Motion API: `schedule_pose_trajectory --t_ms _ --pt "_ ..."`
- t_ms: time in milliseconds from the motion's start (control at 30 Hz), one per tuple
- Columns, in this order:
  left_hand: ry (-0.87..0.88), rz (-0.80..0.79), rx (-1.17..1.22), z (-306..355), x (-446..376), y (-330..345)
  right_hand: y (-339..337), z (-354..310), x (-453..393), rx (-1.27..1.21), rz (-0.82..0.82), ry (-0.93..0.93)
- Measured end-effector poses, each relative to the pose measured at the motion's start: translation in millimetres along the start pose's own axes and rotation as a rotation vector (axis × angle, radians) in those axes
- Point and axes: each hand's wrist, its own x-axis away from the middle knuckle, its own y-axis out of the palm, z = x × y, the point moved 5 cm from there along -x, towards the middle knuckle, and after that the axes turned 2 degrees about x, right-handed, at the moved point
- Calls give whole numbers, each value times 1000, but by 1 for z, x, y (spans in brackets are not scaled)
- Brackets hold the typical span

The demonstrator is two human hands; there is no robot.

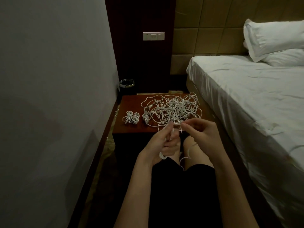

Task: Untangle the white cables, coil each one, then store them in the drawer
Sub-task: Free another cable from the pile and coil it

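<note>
A big tangle of white cables [172,108] lies on the reddish wooden nightstand [131,102]. Two coiled cable bundles [131,117] sit at its left, and a third coil [145,117] lies at the tangle's left edge. My left hand [162,142] grips a partly wound white cable, with loops showing below the palm. My right hand [199,131] pinches a strand of the same cable just in front of the nightstand's near edge. A loose length of that cable [185,155] hangs down over my knees.
A bed with a white sheet [255,99] and pillows [273,40] runs along the right. A grey wall [49,79] stands at the left. A small black bin [127,86] sits behind the nightstand, under a wall switch panel [153,36].
</note>
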Motion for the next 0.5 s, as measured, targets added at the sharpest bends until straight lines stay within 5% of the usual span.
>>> schedule_pose_trajectory --t_ms 200,367,500 --pt "162 231 -4 5 -9 -10 3 3 -3 198 28 -3" --pt "228 416 -306 15 -8 -9 13 8 -5 378 17 -36" --pt "315 364 157 20 -3 -7 21 6 -3 389 -49 -67"
